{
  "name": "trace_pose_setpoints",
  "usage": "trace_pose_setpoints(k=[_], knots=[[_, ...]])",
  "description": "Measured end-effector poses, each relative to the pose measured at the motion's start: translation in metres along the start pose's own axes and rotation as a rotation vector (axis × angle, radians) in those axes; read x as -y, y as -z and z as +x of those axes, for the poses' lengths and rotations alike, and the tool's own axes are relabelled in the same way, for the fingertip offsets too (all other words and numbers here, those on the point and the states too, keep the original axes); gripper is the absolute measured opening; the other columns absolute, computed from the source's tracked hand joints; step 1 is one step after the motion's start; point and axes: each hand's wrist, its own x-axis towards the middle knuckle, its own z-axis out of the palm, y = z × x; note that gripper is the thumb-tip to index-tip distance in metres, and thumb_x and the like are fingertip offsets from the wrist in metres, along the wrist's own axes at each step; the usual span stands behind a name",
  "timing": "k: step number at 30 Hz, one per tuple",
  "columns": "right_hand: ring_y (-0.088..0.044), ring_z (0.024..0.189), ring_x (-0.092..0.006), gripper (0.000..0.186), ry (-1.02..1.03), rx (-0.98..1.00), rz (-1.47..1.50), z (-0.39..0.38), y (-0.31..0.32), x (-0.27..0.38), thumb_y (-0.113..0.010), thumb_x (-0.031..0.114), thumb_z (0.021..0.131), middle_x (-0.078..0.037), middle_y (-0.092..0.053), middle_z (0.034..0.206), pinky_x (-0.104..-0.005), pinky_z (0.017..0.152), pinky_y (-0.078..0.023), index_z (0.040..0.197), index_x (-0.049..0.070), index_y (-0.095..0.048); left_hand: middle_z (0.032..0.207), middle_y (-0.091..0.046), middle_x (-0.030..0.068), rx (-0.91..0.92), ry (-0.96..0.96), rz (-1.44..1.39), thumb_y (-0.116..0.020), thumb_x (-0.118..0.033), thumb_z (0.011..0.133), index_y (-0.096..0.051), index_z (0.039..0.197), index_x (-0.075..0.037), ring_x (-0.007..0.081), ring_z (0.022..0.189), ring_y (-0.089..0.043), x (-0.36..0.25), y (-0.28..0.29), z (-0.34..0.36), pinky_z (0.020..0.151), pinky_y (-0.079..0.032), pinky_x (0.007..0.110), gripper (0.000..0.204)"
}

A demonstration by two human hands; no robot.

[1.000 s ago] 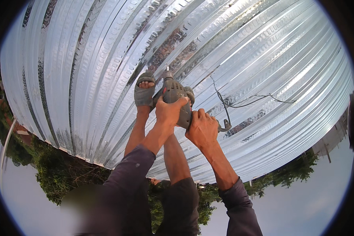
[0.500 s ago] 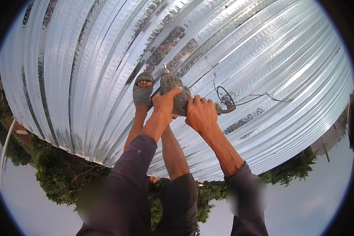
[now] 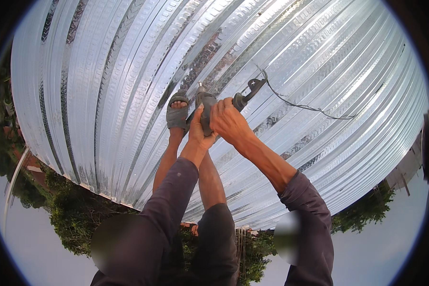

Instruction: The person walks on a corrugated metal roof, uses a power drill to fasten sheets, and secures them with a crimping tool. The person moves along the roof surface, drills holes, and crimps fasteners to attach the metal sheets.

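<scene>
A dark grey corded power drill [image 3: 206, 106] is held over the ribbed metal roofing sheet [image 3: 143, 90], its metal chuck end toward the far side. My left hand [image 3: 199, 133] is closed round the drill's near left part, the thumb lying along the body. My right hand [image 3: 231, 123] grips the drill's handle side, fingers wrapped over it. The handle's end and the black cord [image 3: 295, 104] stick out past that hand to the far right. Whether the chuck's tip touches the metal, I cannot tell.
My foot in a grey sandal [image 3: 177, 114] stands on the sheet just left of the drill. The cord trails right across the ribs. Beyond the roof's edge are green trees [image 3: 88, 214] and a pale pole [image 3: 15, 178] at the left.
My right hand has shifted left and slightly farther away. The drill has rolled in my hands, so its handle end and cord now point to the far right. My left thumb has moved down the drill's side.
</scene>
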Motion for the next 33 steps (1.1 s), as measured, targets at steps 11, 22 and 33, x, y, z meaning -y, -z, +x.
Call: trace_pose_setpoints(k=[11,22,33], knots=[[-0.063,0.079,-0.0268,0.057,-0.664,0.026,0.604,-0.159,0.004,0.076,-0.072,0.013,0.074,-0.014,-0.062,0.095,-0.0386,0.070,-0.046,0.127,-0.005,-0.056,0.114,-0.064,0.0152,-0.209,-0.113,1.009,-0.080,-0.035,0.080,-0.051,0.130,0.004,0.0201,0.093,-0.068,0.070,-0.034,-0.078,0.075,-0.059,0.033,0.070],[-0.068,0.073,-0.0340,0.077,-1.087,0.049,1.037,-0.256,-0.006,0.161,-0.077,0.024,0.068,-0.015,-0.068,0.082,-0.0438,0.070,-0.050,0.137,0.006,-0.050,0.114,-0.066,0.0215,-0.047,-0.043,1.471,-0.084,-0.037,0.069,-0.042,0.140,0.009,0.0271,0.100,-0.068,0.147,-0.006,-0.106,0.086,-0.056,0.034,0.095],[-0.070,0.071,-0.0392,0.072,-1.348,-0.195,1.309,-0.231,-0.024,0.245,-0.073,0.020,0.071,-0.021,-0.073,0.090,-0.0471,0.069,-0.057,0.138,0.010,-0.048,0.105,-0.065,0.0139,0.013,0.217,1.327,-0.070,-0.040,0.089,-0.041,0.144,0.004,0.0171,0.073,-0.067,0.075,0.030,-0.144,0.055,-0.054,0.023,0.076]])
